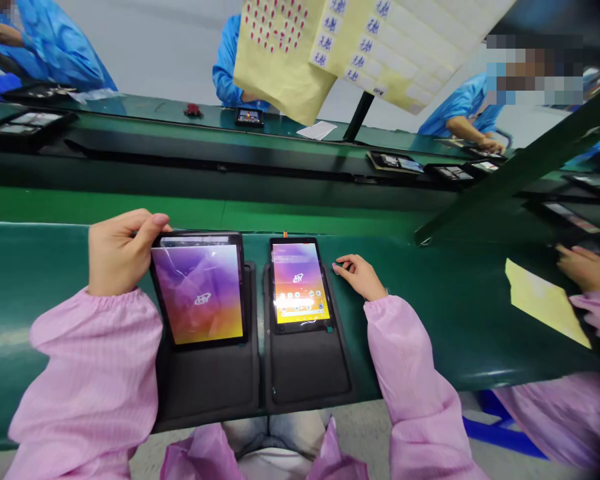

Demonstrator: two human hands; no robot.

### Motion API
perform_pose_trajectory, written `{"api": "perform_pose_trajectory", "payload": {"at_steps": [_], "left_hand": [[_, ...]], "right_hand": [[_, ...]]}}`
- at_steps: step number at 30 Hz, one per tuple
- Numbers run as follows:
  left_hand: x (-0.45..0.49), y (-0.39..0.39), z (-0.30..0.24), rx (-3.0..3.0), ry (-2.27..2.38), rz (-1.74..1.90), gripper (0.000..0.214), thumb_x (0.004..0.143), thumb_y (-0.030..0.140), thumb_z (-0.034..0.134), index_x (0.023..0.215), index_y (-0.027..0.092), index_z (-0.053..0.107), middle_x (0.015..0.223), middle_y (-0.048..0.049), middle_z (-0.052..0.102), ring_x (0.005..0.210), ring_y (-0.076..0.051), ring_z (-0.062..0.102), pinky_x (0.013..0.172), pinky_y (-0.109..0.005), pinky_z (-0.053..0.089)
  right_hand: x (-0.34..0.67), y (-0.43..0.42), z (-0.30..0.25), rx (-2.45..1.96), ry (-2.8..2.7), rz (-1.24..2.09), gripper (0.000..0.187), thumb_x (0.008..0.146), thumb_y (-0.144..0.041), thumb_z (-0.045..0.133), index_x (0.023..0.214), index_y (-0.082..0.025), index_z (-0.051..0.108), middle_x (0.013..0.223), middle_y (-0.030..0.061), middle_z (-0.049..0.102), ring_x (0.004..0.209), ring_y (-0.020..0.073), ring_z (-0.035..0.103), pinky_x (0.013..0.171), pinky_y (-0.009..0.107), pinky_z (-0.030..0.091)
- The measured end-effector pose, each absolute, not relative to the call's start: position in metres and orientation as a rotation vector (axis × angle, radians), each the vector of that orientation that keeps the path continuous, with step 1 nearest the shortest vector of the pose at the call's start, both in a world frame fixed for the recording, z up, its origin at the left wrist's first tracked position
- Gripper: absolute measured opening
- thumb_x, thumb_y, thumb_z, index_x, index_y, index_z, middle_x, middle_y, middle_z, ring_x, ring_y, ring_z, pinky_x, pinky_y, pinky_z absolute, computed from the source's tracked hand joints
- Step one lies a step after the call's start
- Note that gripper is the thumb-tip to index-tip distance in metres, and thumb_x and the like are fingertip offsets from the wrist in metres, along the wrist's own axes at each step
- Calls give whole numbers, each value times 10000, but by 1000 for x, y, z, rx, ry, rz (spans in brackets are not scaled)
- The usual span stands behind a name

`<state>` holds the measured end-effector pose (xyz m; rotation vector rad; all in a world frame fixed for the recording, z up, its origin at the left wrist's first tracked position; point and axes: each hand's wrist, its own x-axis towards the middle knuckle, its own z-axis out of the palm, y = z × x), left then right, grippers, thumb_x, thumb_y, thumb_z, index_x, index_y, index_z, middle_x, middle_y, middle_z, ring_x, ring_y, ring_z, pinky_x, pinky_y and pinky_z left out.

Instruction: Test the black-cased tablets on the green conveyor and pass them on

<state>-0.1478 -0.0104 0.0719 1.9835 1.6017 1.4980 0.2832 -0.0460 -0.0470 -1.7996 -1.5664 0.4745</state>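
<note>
My left hand [123, 250] grips the top left corner of a tablet [200, 293] with a lit purple and orange screen. That tablet is tilted up over a black padded tray [210, 380]. Beside it a second, smaller tablet [300, 283] lies on another black tray [310, 367], its screen lit with a row of icons. A small orange tab [285, 234] sticks out from its top edge. Just right of this tablet is my right hand [361, 275], thumb and forefinger pinched together. A tiny pinkish spot shows at the fingertips; I cannot make out what it is.
A green bench [460, 313] carries the trays, with a yellow paper [547, 303] at right near a co-worker's hand [587, 267]. Yellow sheets [285, 60] hang overhead. A slanted green post [510, 167] stands at right. Across, people in blue work at a conveyor bench [180, 150] holding several devices.
</note>
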Motion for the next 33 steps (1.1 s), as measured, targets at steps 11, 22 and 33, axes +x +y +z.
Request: {"api": "perform_pose_trajectory", "payload": {"at_steps": [11, 22, 33], "left_hand": [[-149, -66, 116, 2222, 1071, 1195, 266, 867, 473, 516, 812, 309, 719, 798, -35, 675, 745, -226, 621, 694, -375, 481], [-143, -87, 112, 1962, 990, 1585, 205, 892, 349, 558, 755, 233, 656, 741, -26, 631, 632, -149, 585, 585, -303, 457], [-134, -88, 92, 1781, 753, 2014, 145, 890, 210, 570, 774, 161, 642, 728, -11, 581, 608, -86, 551, 545, -216, 445]], "right_hand": [[256, -47, 32, -1627, -1618, 861, 414, 667, -590, 687, 701, -193, 576, 634, 48, 674, 542, 150, 600, 537, 301, 513], [50, -109, 156, -972, -1841, 596, 135, 875, -370, 585, 827, -244, 582, 781, 16, 665, 730, 176, 666, 720, 330, 568], [15, -113, 144, -881, -1945, 480, 33, 869, -174, 582, 849, -194, 565, 758, -22, 632, 645, 85, 626, 615, 176, 508]]}}
